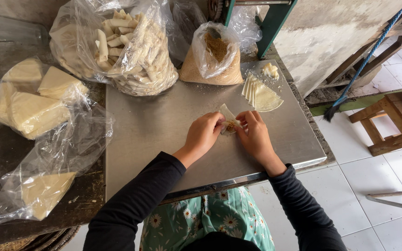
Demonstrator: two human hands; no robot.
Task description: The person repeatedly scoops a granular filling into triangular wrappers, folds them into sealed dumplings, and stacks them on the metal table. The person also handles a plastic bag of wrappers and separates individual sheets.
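— What is she holding there, in the middle of the steel worktop (164, 125)?

— A thin pastry wrapper (228, 118) with a little brown filling (230, 125) on it. The left hand (204, 134) has its fingers (218, 122) curled in and pinched on the wrapper's left edge; the right hand (256, 132) has its fingers (244, 119) bent over the right edge. Both are closed on it, and it lies on the metal between them.

— And the pale pile beyond her right hand?

— A fanned stack of wrappers (261, 94), flat on the worktop, near but not touching. Just past it sits a small lump of dough scraps (270, 70).

— The bags at the back?

— A clear bag of brown crumbly filling (214, 62), mouth open, stands behind the wrappers. To its left a big plastic bag of finished rolls (126, 51), pale and stick-shaped, leans onto the steel's far edge.

— On the dark wooden table (1, 158) to the left?

— More clear bags of folded wrapper sheets (31, 100), and one nearer bag (43, 188) with a yellowish triangle inside.

— Anything on the floor?

— White tiles (373, 186), a low wooden stool (387, 125) and a broom (350, 88) leaning by the wall.
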